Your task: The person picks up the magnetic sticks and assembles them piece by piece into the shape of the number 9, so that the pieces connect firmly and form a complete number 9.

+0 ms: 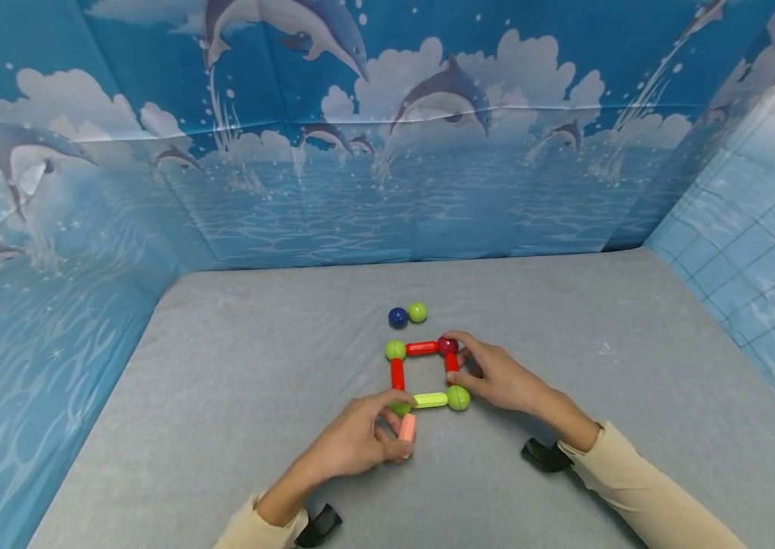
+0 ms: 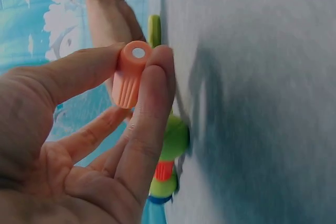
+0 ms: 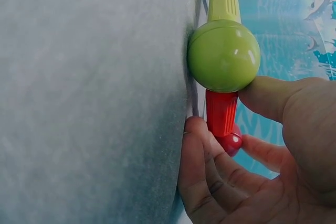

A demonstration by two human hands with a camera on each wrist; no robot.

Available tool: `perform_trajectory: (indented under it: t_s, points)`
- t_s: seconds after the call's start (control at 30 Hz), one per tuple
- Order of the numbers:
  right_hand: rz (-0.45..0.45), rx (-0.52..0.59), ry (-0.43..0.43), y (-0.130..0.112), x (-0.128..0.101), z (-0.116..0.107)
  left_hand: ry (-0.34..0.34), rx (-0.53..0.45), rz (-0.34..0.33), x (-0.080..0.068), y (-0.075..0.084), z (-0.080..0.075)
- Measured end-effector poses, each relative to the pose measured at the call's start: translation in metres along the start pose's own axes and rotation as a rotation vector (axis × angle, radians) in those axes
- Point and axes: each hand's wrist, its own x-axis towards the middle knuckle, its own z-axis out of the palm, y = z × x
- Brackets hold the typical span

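A square of magnetic rods and balls lies on the grey cloth: red rods [image 1: 397,374] at left and far side, a yellow-green rod [image 1: 430,400] nearest, a red rod [image 3: 221,111] on the right. Green balls [image 1: 458,398] and one dark red ball [image 1: 447,345] form its corners. My left hand [image 1: 363,435] pinches a salmon-orange rod [image 2: 128,80] between thumb and finger, by the near-left corner; its round end shows a silvery disc. My right hand [image 1: 500,374] grips the square's right side, thumb at the red rod beside the green ball and a fingertip on the dark red ball.
Beyond the square, a dark blue ball [image 1: 398,318] and a loose green ball [image 1: 417,312] sit side by side. Dolphin-print cloth [image 1: 387,191] rises behind and along both sides of the grey surface [image 1: 257,328]. A black strap device [image 1: 546,456] is at the right wrist.
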Motion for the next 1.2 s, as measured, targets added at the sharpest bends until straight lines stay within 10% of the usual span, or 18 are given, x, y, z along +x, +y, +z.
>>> perform_trajectory:
  t_s: [0.4,1.2]
  points:
    - [-0.023,0.011,-0.005,0.003,0.0,-0.003,-0.01,-0.107,0.066,0.023,0.003,0.031]
    - [-0.066,0.036,-0.027,0.005,-0.001,-0.007,0.066,-0.291,-0.054,0.051,0.01,0.065]
